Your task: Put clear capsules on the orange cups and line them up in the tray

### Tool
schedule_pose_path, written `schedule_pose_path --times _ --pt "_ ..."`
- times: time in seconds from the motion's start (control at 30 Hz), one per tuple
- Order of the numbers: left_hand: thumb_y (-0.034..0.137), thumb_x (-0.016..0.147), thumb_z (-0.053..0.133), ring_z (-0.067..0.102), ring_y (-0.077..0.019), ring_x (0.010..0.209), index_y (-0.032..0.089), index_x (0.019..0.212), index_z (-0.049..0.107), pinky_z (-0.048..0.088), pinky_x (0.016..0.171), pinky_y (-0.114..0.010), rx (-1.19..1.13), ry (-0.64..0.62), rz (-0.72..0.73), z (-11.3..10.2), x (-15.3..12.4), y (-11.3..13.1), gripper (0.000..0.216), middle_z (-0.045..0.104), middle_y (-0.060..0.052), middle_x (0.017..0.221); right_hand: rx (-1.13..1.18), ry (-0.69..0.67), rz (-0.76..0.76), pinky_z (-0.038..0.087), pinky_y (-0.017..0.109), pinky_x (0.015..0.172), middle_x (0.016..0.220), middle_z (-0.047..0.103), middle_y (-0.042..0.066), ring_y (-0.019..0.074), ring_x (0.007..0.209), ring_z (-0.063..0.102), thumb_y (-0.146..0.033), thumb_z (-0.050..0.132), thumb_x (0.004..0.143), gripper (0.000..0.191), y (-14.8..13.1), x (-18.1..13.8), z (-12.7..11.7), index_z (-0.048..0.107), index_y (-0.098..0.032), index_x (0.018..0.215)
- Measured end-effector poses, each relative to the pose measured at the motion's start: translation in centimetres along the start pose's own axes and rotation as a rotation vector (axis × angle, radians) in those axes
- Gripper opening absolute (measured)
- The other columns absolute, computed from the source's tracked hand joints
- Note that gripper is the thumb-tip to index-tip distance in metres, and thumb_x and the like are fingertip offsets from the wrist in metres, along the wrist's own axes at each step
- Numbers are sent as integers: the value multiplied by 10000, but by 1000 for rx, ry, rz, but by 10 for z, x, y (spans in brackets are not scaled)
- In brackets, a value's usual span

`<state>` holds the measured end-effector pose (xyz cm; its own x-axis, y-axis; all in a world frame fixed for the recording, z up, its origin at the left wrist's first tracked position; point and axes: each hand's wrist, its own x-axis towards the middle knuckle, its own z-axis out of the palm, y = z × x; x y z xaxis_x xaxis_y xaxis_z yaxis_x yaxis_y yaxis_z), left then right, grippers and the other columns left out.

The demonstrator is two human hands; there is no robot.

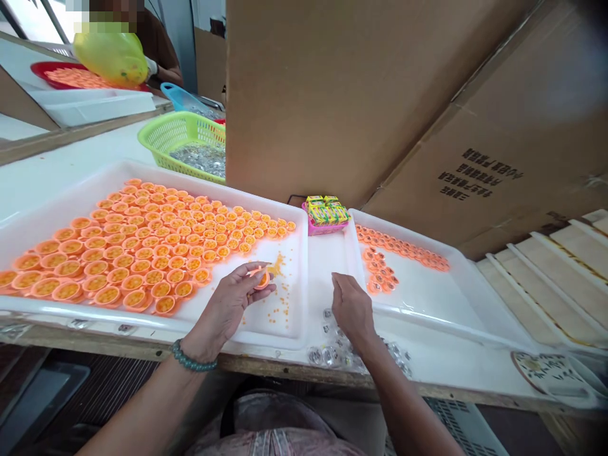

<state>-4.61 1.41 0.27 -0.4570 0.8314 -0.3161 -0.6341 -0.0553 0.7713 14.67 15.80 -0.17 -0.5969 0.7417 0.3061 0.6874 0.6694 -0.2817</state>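
My left hand (pixel 236 299) is closed round a small orange cup (pixel 261 279) over the near right part of a large white tray (pixel 294 297). That tray holds several rows of orange cups (pixel 142 247) filled with yellow beads, and loose yellow beads (pixel 275 297) lie near my fingers. My right hand (pixel 352 309) reaches down with bent fingers to a pile of small clear lids (pixel 332 351) on the table between the trays; its fingertips are hidden. A second white tray (pixel 427 297) to the right holds several capped orange cups (pixel 384 259).
A pink box of yellow-green packets (pixel 325 214) stands between the trays. Behind are a green basket of clear lids (pixel 190 142), large cardboard boxes (pixel 380 95), and another person with a yellow bag (pixel 114 57) over a red tray. Wooden slats (pixel 560 272) lie right.
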Motion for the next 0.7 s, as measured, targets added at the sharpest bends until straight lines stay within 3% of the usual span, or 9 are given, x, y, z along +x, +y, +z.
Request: schedule_pose_path --times 0.07,0.13,0.27,0.4,0.53,0.7 --pt "275 689 742 662 -197 823 161 996 625 523 817 -317 49 7 7 0 0 -1 348 672 -65 917 -219 -179 67 450 350 837 1044 611 171 250 961 572 -30 376 812 354 21 -8 10 597 -97 1080" --pt "276 664 760 663 -195 803 156 986 628 524 815 -324 92 31 4 1 1 -1 368 671 -63 916 -299 -259 79 442 355 855 1083 594 191 269 1014 548 29 381 758 411 31 -15 20 595 -82 1090" --pt "319 646 771 670 -207 769 144 971 629 529 804 -344 158 88 -66 3 2 -1 396 672 -68 889 -228 -254 5 440 350 864 1076 612 140 242 1015 538 30 398 770 373 28 -23 30 626 -143 1008" --pt "351 635 772 665 -218 816 139 1001 630 516 826 -354 218 59 -121 2 4 -2 446 676 -93 917 -133 -241 -37 457 308 843 1008 645 84 191 946 574 -104 474 847 235 23 -22 29 636 -181 1000" --pt "419 609 772 620 -234 935 160 1020 646 476 862 -361 323 34 -60 0 4 -5 502 668 -101 1003 -59 -246 -39 452 299 859 1068 636 88 184 981 578 -190 548 845 265 29 -16 24 607 -183 1104" --pt "451 629 745 552 -238 1052 222 1037 653 387 937 -338 461 70 63 0 4 -9 476 658 -61 1082 -41 -339 -33 439 272 835 959 650 69 168 918 589 -179 569 835 151 34 -11 23 647 -178 963"
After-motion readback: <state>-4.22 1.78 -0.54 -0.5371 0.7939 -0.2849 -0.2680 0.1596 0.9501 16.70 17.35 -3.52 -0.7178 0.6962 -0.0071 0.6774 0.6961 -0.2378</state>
